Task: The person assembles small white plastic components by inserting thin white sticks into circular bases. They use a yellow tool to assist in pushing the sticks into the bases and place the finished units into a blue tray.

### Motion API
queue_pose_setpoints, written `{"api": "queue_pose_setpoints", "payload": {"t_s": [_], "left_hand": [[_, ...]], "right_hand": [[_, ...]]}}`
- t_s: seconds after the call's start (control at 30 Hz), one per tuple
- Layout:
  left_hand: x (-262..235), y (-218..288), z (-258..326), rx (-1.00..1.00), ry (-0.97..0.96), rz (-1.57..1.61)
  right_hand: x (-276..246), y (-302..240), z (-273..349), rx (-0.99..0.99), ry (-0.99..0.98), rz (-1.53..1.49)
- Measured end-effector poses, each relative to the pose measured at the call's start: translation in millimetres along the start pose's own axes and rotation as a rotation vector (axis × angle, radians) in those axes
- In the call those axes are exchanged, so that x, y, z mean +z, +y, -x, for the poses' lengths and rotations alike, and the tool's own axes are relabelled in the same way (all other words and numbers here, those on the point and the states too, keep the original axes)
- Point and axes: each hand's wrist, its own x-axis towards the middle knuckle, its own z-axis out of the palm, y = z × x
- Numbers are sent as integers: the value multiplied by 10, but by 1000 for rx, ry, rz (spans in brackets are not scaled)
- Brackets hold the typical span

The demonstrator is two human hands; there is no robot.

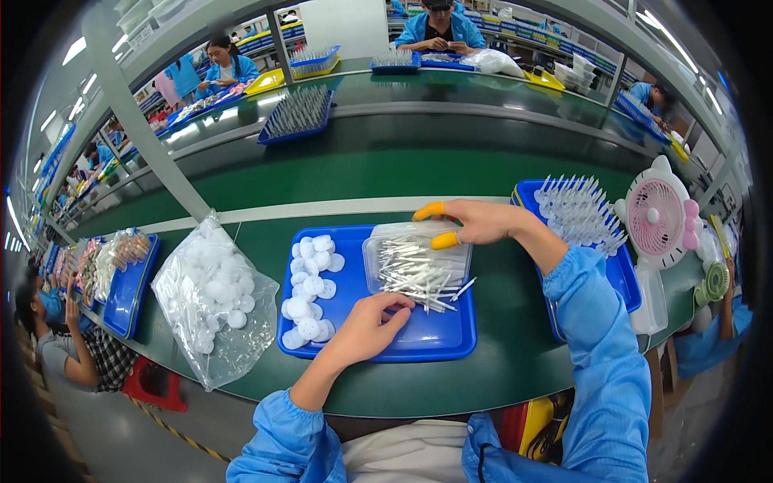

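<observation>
My right hand [485, 222], with yellow finger cots on thumb and forefinger, grips the far rim of a clear plastic box [372, 270]. Its thumb is on the inner side and its forefinger beyond the rim. Many thin white sticks [411, 270] lie in the box, some spilling over its near edge into a blue tray [435, 342]. At that near edge my left hand [370, 326] has its fingers curled together against the stick ends; what they pinch, if anything, is hidden. Round white perforated pads [310, 286] lie in the tray's left part.
A clear bag of white pads [217, 282] lies left of the tray. To the right stand a blue tray [555, 314] with upright white sticks and a pink-and-white fan [654, 211]. Beyond a rail, another stick-filled tray [298, 113] sits on the green belt; people work around.
</observation>
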Motion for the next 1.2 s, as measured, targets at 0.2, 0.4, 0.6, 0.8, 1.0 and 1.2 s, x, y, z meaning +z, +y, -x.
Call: {"api": "queue_pose_setpoints", "payload": {"t_s": [0.2, 0.4, 0.6, 0.8, 1.0, 1.2], "left_hand": [[17, -16, 60, 1, -16, 18], [-5, 175, 285, -38, -72, -27], [-30, 357, 335, 129, 172, -286], [-45, 112, -206, 424, 337, -743], [-51, 0, -431, 440, 257, -981], [-53, 41, -510, 432, 229, -1016]], "right_hand": [[65, 5, -11, -1, 41, 38], [164, -108, 16, -55, 172, 69], [220, -102, 41, -82, 254, 108], [168, -1, -82, -59, 279, 141], [122, 66, -110, -62, 313, 131], [104, 58, -95, -32, 302, 127]]}}
